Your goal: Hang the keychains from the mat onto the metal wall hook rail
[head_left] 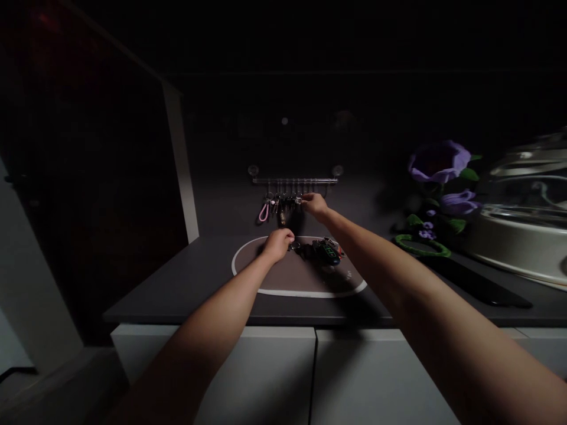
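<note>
Fine work, likely calling for careful alignment next, is in hand at the clear hooked rail (295, 181), where the right hand (314, 204) pinches a small silver metal piece (298, 200); dimness hides whether the left hand (279, 244) grips the round metal ring (296, 246) on the brown oval mat (283, 276).

dark counter (201, 280) | white-rimmed oval mat (283, 277): dark keyring cluster (328, 252) on it | purple flowers (440, 164) | flat black slab (481, 283) | domed appliance (522, 242)

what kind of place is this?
Probably a home, perhaps an entryway, though the dim light leaves room for doubt. Signs: a wall rail with keys hanging from it, purple flowers standing on the dark counter, and white cabinets beneath.
</note>
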Demonstrator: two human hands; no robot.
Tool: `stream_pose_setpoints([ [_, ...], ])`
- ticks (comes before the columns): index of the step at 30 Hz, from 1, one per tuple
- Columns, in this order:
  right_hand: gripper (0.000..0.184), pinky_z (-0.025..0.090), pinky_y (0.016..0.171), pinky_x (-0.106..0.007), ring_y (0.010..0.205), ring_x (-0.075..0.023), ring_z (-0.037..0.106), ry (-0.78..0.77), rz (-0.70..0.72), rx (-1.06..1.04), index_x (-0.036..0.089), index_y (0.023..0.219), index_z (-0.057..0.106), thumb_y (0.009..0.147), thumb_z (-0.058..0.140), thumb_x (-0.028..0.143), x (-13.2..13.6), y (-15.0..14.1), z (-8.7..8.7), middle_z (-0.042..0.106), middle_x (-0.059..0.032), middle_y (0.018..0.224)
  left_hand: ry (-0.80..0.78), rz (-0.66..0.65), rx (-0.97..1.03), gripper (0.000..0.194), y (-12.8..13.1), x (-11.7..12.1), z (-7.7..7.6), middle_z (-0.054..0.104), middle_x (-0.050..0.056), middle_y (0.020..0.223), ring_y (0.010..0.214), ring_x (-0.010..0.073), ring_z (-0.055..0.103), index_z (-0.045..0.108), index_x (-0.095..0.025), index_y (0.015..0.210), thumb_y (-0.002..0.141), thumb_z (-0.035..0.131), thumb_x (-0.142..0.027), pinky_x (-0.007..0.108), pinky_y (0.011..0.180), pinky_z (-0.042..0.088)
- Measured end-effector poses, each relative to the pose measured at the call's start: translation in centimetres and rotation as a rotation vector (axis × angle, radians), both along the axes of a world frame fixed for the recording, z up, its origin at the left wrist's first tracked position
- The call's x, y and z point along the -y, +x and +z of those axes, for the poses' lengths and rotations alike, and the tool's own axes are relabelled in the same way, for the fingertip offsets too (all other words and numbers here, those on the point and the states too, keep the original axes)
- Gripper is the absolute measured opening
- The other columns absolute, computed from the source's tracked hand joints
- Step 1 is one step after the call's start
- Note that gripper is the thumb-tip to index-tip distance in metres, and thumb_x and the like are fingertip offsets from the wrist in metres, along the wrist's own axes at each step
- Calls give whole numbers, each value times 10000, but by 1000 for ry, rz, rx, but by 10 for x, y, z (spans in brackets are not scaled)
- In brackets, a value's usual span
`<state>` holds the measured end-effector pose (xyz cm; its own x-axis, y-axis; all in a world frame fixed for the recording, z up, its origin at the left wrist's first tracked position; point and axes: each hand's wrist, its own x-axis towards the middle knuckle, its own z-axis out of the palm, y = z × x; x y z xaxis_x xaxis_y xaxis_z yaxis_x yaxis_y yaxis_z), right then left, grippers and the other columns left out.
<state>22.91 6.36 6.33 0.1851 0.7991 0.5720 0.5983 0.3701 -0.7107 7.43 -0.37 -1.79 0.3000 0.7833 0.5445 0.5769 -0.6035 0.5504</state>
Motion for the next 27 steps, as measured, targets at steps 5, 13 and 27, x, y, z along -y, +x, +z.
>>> stream_pose_setpoints([
  [5,313,469,781,-284,842,-143,618,-53,16,13,98,1037,596,726,570,131,8,2,4,649,-104,992,27,-26,-73,162,1,2,1,672,42,839,787,139,584,669,-153,844,756,532,-148,233,720,432],
  [13,299,444,845,-278,940,-153,605,-8,5,51,110,1004,607,710,602,166,27,1,15,639,-105,1043,77,-46,-154,176,1,4,0,672,52,914,866,157,587,671,-161,882,760,544,-167,256,795,433],
  [27,271,434,884,-276,948,-150,605,11,-72,86,128,995,624,758,494,127,105,10,-39,655,-87,1030,188,-59,-306,376,13,28,0,614,38,744,699,145,535,655,-168,769,730,519,-516,246,625,373],
])
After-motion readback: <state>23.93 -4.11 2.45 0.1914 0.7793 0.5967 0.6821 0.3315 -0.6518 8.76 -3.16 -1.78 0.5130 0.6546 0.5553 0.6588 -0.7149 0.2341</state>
